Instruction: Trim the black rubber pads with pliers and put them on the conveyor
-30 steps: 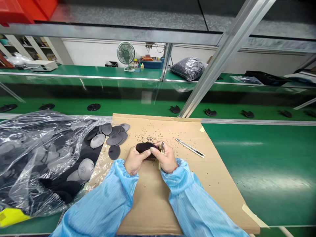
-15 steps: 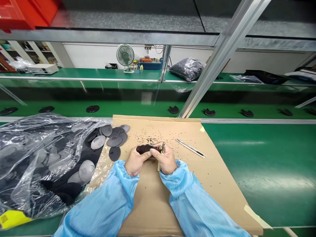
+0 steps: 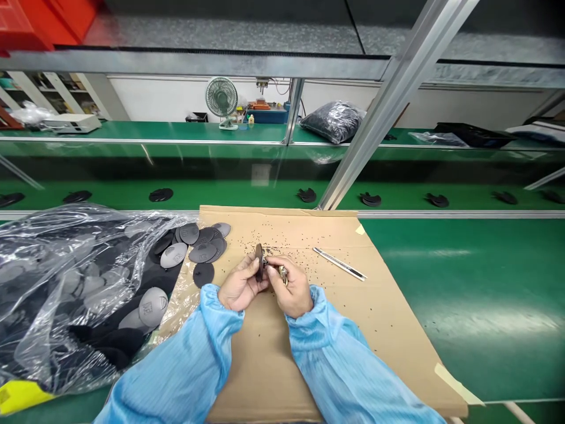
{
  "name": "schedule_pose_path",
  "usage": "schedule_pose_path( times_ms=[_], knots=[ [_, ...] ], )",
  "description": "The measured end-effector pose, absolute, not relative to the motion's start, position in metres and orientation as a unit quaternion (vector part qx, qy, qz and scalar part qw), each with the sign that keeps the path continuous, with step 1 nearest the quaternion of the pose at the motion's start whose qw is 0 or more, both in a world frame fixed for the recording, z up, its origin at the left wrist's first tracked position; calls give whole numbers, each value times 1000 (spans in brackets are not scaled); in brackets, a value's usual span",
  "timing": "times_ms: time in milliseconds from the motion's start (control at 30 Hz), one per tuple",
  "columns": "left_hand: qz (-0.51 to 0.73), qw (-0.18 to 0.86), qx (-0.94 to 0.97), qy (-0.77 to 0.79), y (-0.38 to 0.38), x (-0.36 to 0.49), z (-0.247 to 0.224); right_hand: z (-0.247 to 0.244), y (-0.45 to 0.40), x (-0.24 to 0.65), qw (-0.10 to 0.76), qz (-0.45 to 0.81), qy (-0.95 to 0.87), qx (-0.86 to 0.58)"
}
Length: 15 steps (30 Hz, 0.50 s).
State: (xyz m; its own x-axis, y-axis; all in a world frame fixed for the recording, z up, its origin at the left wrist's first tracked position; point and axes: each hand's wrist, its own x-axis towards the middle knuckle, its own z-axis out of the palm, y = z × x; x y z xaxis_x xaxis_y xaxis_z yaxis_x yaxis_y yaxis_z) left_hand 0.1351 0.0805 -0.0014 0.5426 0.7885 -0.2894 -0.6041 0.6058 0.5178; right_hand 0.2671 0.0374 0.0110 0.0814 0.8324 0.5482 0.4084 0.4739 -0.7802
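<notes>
Left hand: grip pinched between thumb and fingers on a dark disc, nearly on edge. Right hand: grip curled round a brassy metal tool, mostly hidden; tips by the disc's right side, contact unclear. Disc is above the cardboard sheet. Judged light, thin, slightly flexible, not fragile; a rim pinch seems best. Loose discs lie left, a slim white implement right.
</notes>
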Motion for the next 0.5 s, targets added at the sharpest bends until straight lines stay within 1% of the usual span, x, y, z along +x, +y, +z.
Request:
schedule_pose_path(
  times_ms=[233, 367, 500],
  knots=[
    [362, 881, 193, 236, 76, 132, 0, 13, 37, 268, 533, 101, -706, -456],
    [348, 887, 200, 228, 73, 130, 0, 14, 36, 267, 533, 87, -709, -452],
    [362, 874, 225, 235, 73, 131, 0, 13, 35, 265, 546, 94, -694, -461]
  ],
)
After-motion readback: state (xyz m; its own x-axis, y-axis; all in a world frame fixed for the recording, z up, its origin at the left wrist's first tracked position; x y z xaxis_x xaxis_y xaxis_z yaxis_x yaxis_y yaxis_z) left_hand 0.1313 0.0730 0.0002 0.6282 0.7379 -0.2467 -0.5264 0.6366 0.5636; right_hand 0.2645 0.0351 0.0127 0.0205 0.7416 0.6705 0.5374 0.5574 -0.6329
